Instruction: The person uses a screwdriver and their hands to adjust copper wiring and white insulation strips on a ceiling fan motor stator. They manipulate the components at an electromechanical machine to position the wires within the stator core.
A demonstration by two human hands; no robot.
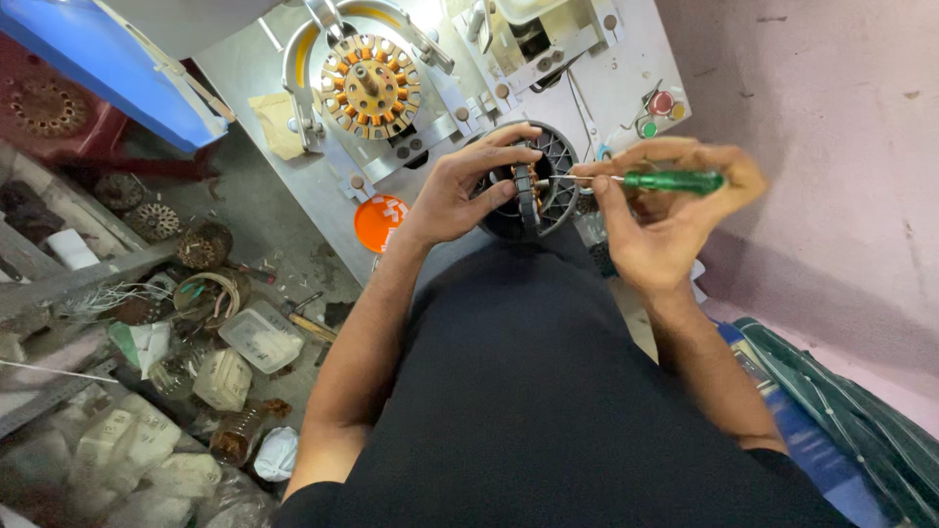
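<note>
Showing copper coils, round black stator (533, 191).

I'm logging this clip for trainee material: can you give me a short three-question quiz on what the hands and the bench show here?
1. True or false: the right hand holds a green-handled screwdriver.
2. Which hand grips the round dark motor housing with copper windings? A) left hand B) right hand C) neither
3. Fill in: the second wound stator with orange and copper segments sits on the grey metal ____ beyond the hands.

Key
1. True; its metal tip points into the housing.
2. A; the left hand's fingers wrap over the housing's rim.
3. Machine; the stator is mounted on its spindle, apart from both hands.
</note>
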